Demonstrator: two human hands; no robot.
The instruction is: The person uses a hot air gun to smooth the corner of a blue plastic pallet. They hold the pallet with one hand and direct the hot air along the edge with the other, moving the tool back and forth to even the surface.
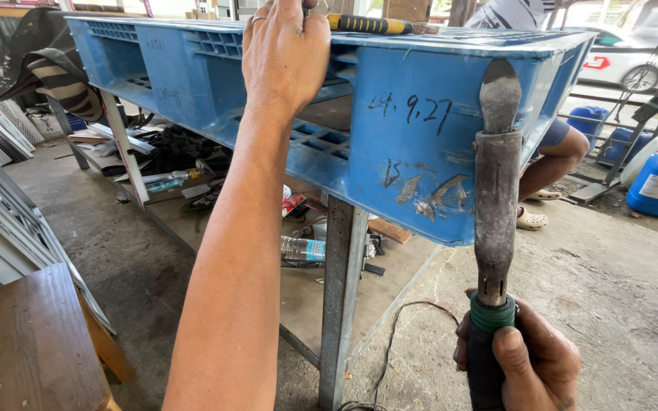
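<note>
Blue plastic pallet set on a metal-legged stand, seen from below its edge. The left hand is laid over the pallet's top rim, fingers curled beyond the edge and hidden; whether anything is gripped there cannot be told. A yellow-and-black handle is seen just beside those fingers. The right hand is closed around the dark grip of a heating iron, the fingers wrapped fully and partly cut off by the frame. Above the fingers, the iron's flat tip is pressed against the pallet's side wall. A second person's leg is partly hidden behind the pallet.
</note>
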